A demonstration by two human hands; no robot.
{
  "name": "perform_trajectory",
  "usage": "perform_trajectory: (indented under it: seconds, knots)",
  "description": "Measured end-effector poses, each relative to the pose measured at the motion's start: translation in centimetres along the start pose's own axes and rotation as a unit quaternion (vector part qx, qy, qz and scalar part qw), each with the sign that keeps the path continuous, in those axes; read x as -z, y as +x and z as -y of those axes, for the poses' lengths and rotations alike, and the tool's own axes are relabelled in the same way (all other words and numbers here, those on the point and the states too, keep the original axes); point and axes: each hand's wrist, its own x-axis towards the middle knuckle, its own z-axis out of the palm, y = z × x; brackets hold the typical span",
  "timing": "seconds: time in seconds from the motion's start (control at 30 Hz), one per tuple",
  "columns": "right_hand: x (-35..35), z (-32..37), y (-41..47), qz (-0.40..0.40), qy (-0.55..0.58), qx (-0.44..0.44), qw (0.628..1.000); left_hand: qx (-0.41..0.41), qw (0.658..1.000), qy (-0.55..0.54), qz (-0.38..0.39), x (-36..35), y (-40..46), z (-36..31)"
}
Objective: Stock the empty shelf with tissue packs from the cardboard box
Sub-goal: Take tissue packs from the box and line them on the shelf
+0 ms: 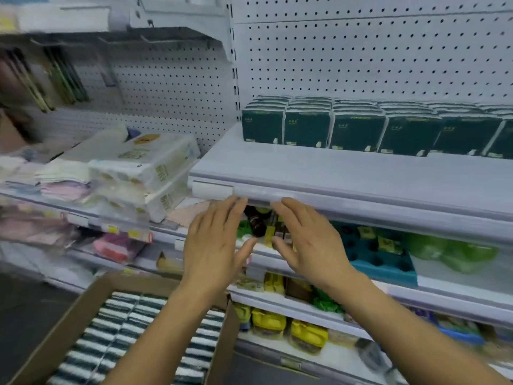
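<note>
Tissue packs [133, 337] fill the cardboard box [83, 304] at the lower left of the frame, dark green with white edges, standing in tight rows right below your forearms. Above the box, mid-frame, your left hand [213, 245] and right hand [308, 240] hang side by side with fingers straight and loosely spread, palms facing each other, holding nothing, their fingertips just below the front lip of the shelf [347, 173]. Between your two hands you can see a dark bottle [256, 222] on the level beneath. To the right on that lower level sit a teal tray [380, 259] and green bags [455, 254]; yellow packets [286, 326] lie lower still. Left of centre, clear-wrapped white paper rolls [147, 173] stack on the neighbouring shelf. Farther back, at the upper right, a row of dark green packs [358, 126] stands against the pegboard wall [361, 56], leaving the shelf's front strip bare. Their labels are too blurred to read.
</note>
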Motion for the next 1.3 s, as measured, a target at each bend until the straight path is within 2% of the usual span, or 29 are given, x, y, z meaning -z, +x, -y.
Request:
perform_trajectory:
  seconds: [0.1, 0.2, 0.43, 0.57, 0.77, 0.93, 1.07, 1.3]
  knots:
    - [-2.8, 4.3, 0.4, 0.029, 0.024, -0.012, 0.999, 0.025, 0.999, 0.018, 0.028, 0.9, -3.6, 4.1]
    - [-5.6, 9.1, 0.2, 0.064, 0.067, -0.031, 0.995, 0.059, 0.994, 0.027, 0.088, 1.7, -7.3, 8.6]
    - [-11.7, 17.9, -1.4, 0.132, 0.087, -0.064, 0.985, 0.072, 0.978, 0.018, 0.197, 1.3, -14.6, 16.7]
    - [-14.8, 20.5, -3.2, 0.193, 0.095, -0.099, 0.971, 0.088, 0.962, -0.021, 0.257, -0.6, -18.2, 19.8]
    - [-19.8, 20.8, -7.0, 0.310, 0.087, -0.125, 0.939, 0.141, 0.925, -0.062, 0.348, -5.3, -23.9, 22.3]
    - [-25.0, 20.7, -10.8, 0.395, 0.088, -0.061, 0.912, 0.162, 0.885, -0.087, 0.427, -9.3, -28.0, 22.1]
    - [-28.7, 20.8, -13.0, 0.459, 0.040, -0.012, 0.887, 0.172, 0.861, -0.127, 0.462, -11.7, -30.9, 21.7]
    - [-32.5, 20.7, -14.5, 0.512, -0.008, 0.058, 0.857, 0.162, 0.840, -0.216, 0.470, -14.4, -34.1, 20.7]
